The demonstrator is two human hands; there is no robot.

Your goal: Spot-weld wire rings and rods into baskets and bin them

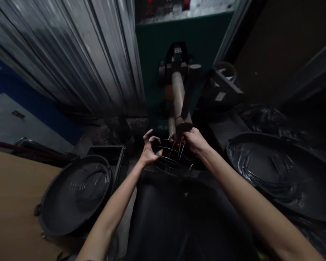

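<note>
A round wire rack (170, 157) with curved rods is at the middle, under the cylindrical arm (179, 94) of a green machine (152, 47). My left hand (150, 150) is at the rack's left edge, thumb and fingers curved apart; whether they touch the wire is unclear. Just below the arm's end, my right hand (195, 140) is closed at the rack's right side, its fingertips partly hidden, with short wire pieces beneath it. A small orange glow shows where the rack meets the machine.
On the left, a round black tub (76, 195) holds some wire pieces. Another large black tub (277, 170) on the right contains bundles of curved wire. Corrugated metal sheeting (70, 43) rises at the upper left, and a brown board (13, 203) stands at the far left.
</note>
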